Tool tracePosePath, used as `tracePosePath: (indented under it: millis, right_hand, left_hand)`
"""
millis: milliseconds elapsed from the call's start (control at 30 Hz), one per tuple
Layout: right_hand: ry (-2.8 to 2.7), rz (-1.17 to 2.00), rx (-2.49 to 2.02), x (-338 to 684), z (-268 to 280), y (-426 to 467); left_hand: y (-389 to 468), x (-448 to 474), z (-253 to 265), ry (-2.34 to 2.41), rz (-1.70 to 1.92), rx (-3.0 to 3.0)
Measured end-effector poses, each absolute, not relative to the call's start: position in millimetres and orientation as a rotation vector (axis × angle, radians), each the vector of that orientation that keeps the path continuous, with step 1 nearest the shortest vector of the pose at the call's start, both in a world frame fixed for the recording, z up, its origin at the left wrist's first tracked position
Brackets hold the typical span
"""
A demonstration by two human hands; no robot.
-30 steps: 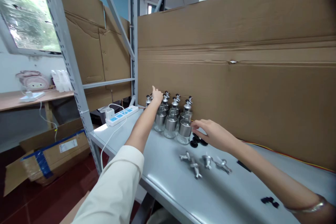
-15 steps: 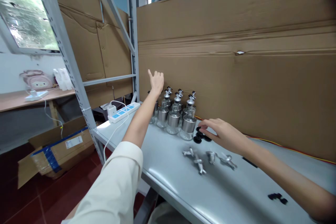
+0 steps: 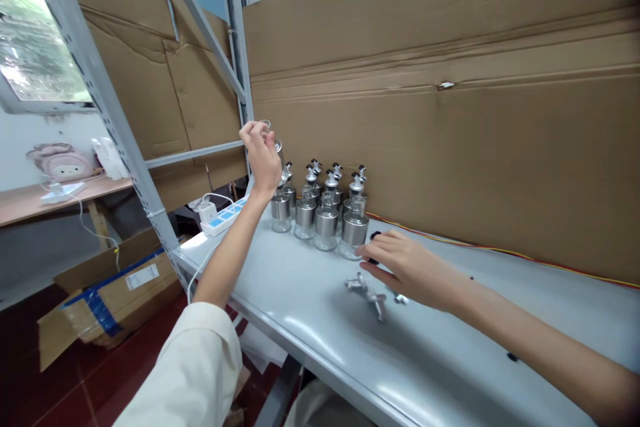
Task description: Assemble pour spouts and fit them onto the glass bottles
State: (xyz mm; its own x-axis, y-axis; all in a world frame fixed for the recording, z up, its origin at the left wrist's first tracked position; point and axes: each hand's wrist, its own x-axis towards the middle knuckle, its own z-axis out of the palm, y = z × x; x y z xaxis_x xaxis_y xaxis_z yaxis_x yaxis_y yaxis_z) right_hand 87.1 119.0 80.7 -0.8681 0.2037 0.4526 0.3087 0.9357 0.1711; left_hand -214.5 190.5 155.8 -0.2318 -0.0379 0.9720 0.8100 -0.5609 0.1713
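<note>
My left hand (image 3: 264, 159) is raised at the back left, closed around a glass bottle with a metal band (image 3: 279, 147), mostly hidden behind the fingers. Below it stand similar bottles in rows; a front one (image 3: 325, 223) has a bare glass neck, while those behind carry silver tops with black tips (image 3: 357, 181). My right hand (image 3: 400, 260) hovers low by the front right bottle (image 3: 355, 230), thumb and fingers apart. Black round pieces (image 3: 375, 236) lie partly hidden beneath it. Silver metal fittings (image 3: 367, 295) lie in front of the bottles.
A white power strip (image 3: 225, 217) with a plug and cable sits at the table's left end. Grey shelf posts (image 3: 100, 100) rise beside it. Cardboard (image 3: 450, 167) walls the back, with red and yellow wires (image 3: 480, 250) along its foot. An opened carton (image 3: 110, 287) stands on the floor.
My left hand went from empty above the bottles to gripping a bottle, held up and further left. My right hand shifted slightly left, towards the front right bottle. The view moved a little.
</note>
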Motion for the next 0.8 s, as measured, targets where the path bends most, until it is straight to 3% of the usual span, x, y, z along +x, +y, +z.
tracePosePath:
  millis: [400, 567, 800]
  right_hand:
    - [-2.609, -0.270, -0.397, 81, 76, 128]
    - [-2.476, -0.091, -0.558, 79, 69, 145]
    - [-1.910, 0.362, -0.917, 63, 44, 183]
  left_hand:
    - [155, -228, 71, -1.280, -1.728, -1.615]
    - [170, -245, 41, -1.509, -1.723, -1.721]
    - [183, -245, 38, -1.575, -1.721, -1.867]
